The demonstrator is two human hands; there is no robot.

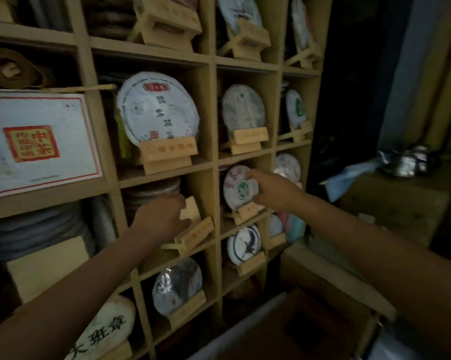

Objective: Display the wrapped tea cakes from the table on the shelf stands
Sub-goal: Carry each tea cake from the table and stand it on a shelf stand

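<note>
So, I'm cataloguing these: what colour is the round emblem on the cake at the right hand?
Green, on a white wrapper with pinkish markings; head view, right hand.

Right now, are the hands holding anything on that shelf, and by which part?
The right hand holds a wrapped tea cake by its right edge as it sits on a stand. The left hand grips the empty wooden stand by its upright back.

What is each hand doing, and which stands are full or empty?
Left hand: grips the empty wooden stand.
Right hand: holds the pink-and-green tea cake, upright on its stand.
Big white tea cake: upright on a stand.
Bird tea cake: upright on a stand.
</note>
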